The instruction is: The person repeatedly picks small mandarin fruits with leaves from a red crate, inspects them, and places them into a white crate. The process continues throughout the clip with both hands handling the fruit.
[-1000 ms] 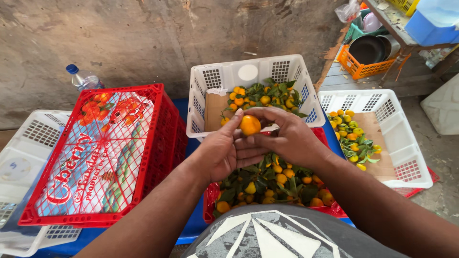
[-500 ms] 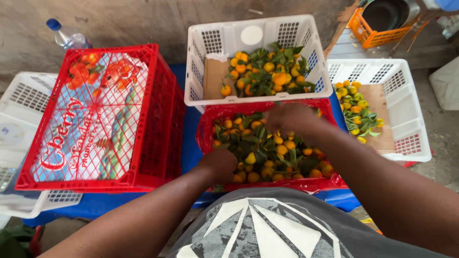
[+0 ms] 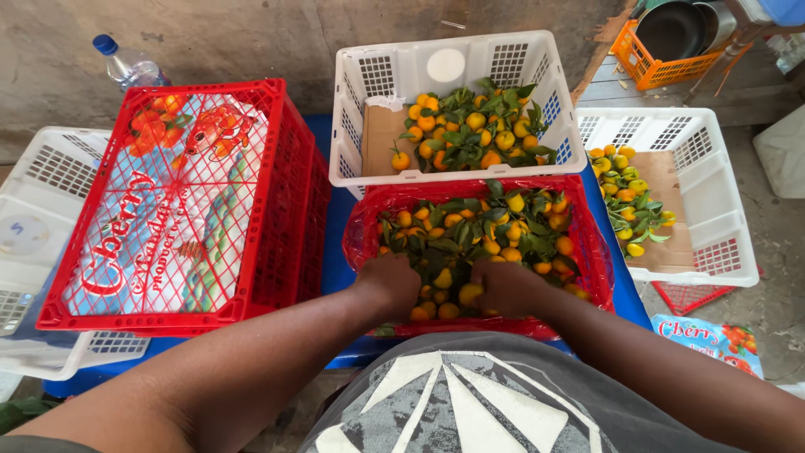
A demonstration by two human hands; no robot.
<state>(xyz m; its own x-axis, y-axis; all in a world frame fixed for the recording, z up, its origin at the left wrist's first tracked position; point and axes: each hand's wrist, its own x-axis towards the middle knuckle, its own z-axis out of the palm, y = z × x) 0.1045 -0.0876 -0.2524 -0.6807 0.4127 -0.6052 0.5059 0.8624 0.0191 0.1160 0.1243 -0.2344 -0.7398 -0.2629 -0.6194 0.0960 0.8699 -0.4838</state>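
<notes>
Your left hand [image 3: 390, 281] and right hand [image 3: 507, 285] dig into the oranges [image 3: 470, 239] in the red basket [image 3: 587, 243] on the blue bench [image 3: 335, 260]; I cannot tell whether your fingers grip anything. White crates [image 3: 457, 63] sit behind and beside it, against a concrete wall [image 3: 210, 38].

Soft even daylight; sharp focus; slight wide-angle edge distortion

Left hand [image 3: 390, 281] knuckles up, right hand [image 3: 507, 287] alongside, fingers curled down
</notes>
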